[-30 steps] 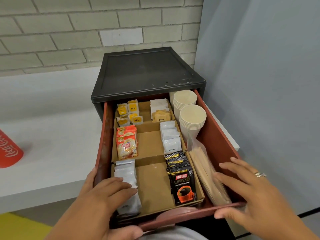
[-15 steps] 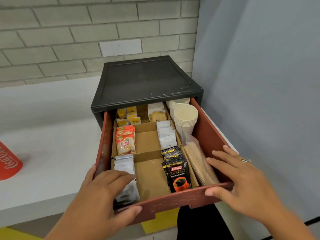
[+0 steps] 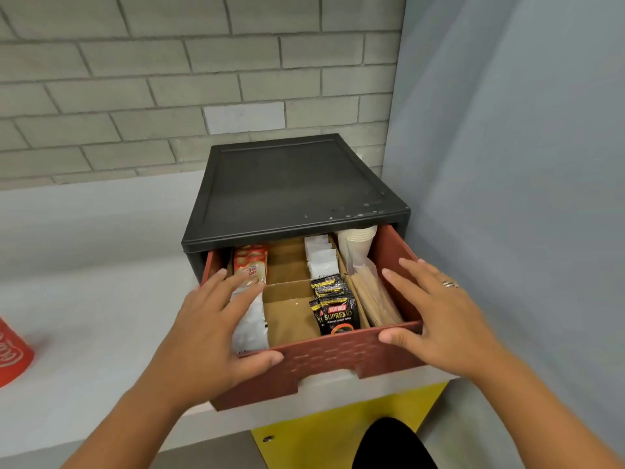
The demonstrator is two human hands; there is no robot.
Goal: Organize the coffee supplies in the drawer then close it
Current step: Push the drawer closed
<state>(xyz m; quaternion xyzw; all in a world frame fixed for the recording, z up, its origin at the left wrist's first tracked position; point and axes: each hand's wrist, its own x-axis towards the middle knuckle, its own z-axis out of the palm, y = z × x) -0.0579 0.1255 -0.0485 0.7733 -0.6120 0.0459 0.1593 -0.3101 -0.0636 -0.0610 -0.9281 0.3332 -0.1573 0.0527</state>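
Pushing the drawer [image 3: 338, 362] shut, I am pressing both thumbs against its red front panel. My left hand [image 3: 209, 330] is lying flat over the near left corner, fingers straight and spread across the white sachets [image 3: 252, 321]. My right hand [image 3: 436, 313] is spread the same way over the near right corner, fingers straight along the side wall. Neither hand is gripping anything.

Just behind the front, the black coffee sachets [image 3: 334, 309] are standing in their cardboard compartment, with the bag of wooden stirrers [image 3: 375, 296] lying beside them on the right. Further in, the orange creamer packets [image 3: 250, 262] and the small white packets [image 3: 321, 258] are sitting in the middle row.

Half a second ago the drawer was standing much further out, with the tea bags at the back in plain sight. That back row is now sliding under the black casing [image 3: 294, 184], and only the rim of the paper cups [image 3: 360, 236] is peeking out. So the sorting looks finished to me and the closing is roughly half done. Since my fingers are reaching over the rim, I should be lifting them clear before the casing edge meets them.

The unit is sitting on the white bench [image 3: 84, 316], against the brick wall [image 3: 169, 79].
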